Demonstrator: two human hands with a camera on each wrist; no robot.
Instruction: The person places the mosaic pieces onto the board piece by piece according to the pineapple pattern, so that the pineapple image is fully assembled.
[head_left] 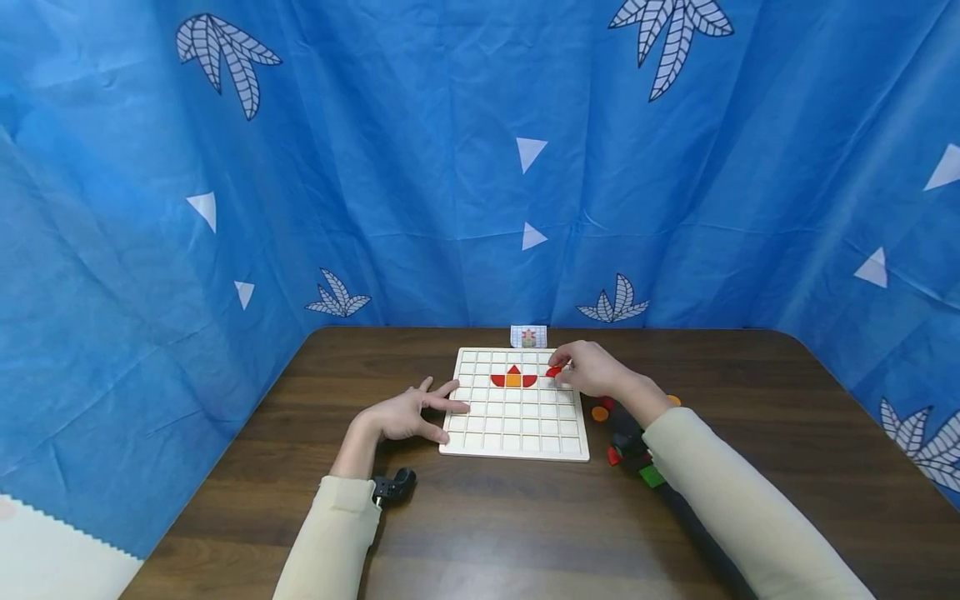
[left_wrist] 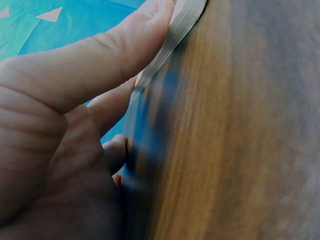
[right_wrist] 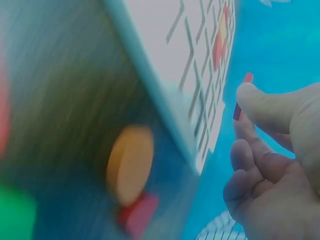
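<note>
A white grid board (head_left: 517, 429) lies on the table. On its upper part sit an orange square (head_left: 513, 381), a red triangle (head_left: 513, 369) above it, and a red quarter-round piece (head_left: 498, 381) on either side. My left hand (head_left: 405, 414) rests at the board's left edge, fingers spread over the rim, its thumb (left_wrist: 130, 45) along the side. Over the upper right of the grid, my right hand (head_left: 596, 372) pinches a thin red piece (right_wrist: 248, 78) between thumb and finger; the fingertips partly hide its outline.
Right of the board lie loose pieces, among them an orange disc (head_left: 600, 413), a red piece (head_left: 614, 456) and a green piece (head_left: 652, 476), partly under the right forearm. A small patterned card (head_left: 528, 337) stands behind the board, before a blue curtain (head_left: 450, 167).
</note>
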